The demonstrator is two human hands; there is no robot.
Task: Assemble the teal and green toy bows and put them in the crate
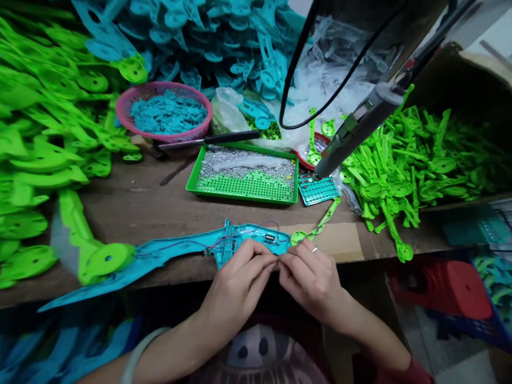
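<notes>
A long blue plastic half shell (172,246) lies open side up along the table's near edge. Thin red and dark wires (160,248) run inside it, near a small silvery part (270,238). My left hand (240,280) and my right hand (314,280) meet fingertip to fingertip at the shell's right end, both closed in a pinch. Whatever they pinch is too small or hidden to make out. A green piece with a round disc (108,258) sits on the shell's left part. Just beyond my right fingers lies a slim green arm piece (326,216).
A green tray (242,198) of small metal pieces stands behind the shell, beside a teal holed tray (320,193). A grey power screwdriver (354,130) hangs at the right. Further back are a pink basket (164,136), blue parts (224,48) and green heaps (40,106).
</notes>
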